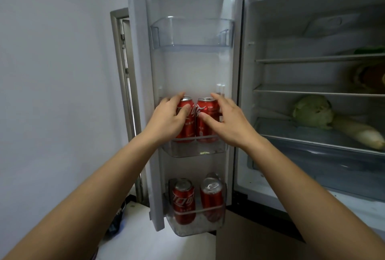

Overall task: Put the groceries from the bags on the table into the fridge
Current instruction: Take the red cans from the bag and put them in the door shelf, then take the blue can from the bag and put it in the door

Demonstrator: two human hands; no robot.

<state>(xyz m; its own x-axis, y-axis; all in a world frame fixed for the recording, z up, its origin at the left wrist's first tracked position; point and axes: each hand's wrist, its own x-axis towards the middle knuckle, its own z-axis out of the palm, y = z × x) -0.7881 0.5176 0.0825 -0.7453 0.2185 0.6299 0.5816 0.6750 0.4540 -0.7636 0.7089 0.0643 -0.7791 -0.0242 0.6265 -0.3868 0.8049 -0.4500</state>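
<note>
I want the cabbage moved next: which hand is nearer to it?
Right. The right hand grips the right can on the door, left of the cabbage; the left hand grips the left can, farther left.

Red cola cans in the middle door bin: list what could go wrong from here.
1. The left hand grips the left red metal cola can and the right hand the right red metal cola can, side by side; an uneven release could tip one over the low rail of the clear plastic middle door bin.
2. It might hit the two red cans below.
</note>
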